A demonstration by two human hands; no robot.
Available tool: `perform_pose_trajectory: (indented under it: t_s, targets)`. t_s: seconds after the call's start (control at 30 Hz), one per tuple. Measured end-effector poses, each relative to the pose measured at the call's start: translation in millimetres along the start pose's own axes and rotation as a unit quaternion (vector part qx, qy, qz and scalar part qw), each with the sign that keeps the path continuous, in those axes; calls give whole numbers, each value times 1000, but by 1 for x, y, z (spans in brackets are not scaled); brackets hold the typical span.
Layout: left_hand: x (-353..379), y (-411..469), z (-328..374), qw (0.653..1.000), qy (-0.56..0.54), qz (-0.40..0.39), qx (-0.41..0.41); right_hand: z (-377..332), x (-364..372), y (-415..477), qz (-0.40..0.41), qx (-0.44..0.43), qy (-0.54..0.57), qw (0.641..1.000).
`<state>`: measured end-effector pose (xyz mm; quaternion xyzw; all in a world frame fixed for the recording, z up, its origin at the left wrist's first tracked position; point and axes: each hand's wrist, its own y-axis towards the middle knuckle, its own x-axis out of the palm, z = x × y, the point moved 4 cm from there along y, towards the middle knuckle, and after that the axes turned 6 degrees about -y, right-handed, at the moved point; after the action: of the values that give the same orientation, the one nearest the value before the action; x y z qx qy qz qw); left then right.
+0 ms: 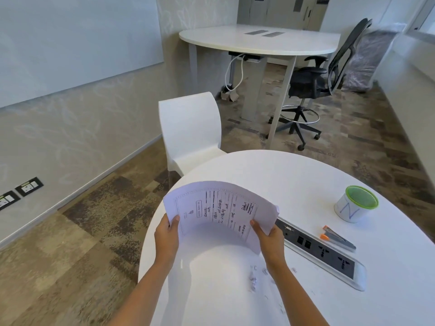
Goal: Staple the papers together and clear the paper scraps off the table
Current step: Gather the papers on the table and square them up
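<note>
Holding a bowed sheaf of papers (pixel 219 208) above a round white table (pixel 294 180), a person grips it at both near corners. The left hand (pixel 167 234) pinches one corner, thumb on top; the right hand (pixel 268 234) pinches the other the same way. The sheets arch upward between the hands, clear of the tabletop.

A stapler (pixel 337 237) with orange ends lies well to the right, beyond a recessed socket strip (pixel 322 251). Small scraps (pixel 255 276) are scattered on the table below the right wrist. A green-rimmed cup (pixel 356 207) stands farther right.

Risks, as a judgement: the bowed sheets could slide out of line before stapling, since only the corners are pinched. Freeing a hand to reach the stapler may let the stack sag or fan. A forearm could also brush scraps onto the carpet.
</note>
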<state>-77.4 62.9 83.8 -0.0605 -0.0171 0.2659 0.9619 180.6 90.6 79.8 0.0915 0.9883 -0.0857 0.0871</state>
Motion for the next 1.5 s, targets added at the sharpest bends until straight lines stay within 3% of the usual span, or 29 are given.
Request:
perform_pose_trajectory:
  t_s: [0.2,0.4,0.6,0.77,0.93,1.03,1.37,1.5]
  targets:
    - [1,8,-11,996,76,-21,-44,7,-4,8,-9,23,2,1000]
    - [-4,29,25,993,100,-42,-46,-8,-33,16,-39,35,29,998]
    - [3,30,55,989,-57,-70,-115,-11,-55,8,-9,64,100,993]
    - [28,13,65,957,-245,21,-156,-7,-36,-13,23,102,205,973]
    - [45,-2,78,953,-276,94,-88,-12,-16,-35,-1,111,315,943]
    - [46,-7,90,954,-277,101,-51,-15,-17,-43,-19,90,312,946]
    - [39,-1,121,969,-248,6,17,-33,-77,-39,1,8,250,968]
    - [42,0,134,973,-220,-59,27,-53,-93,-40,-75,-19,144,987]
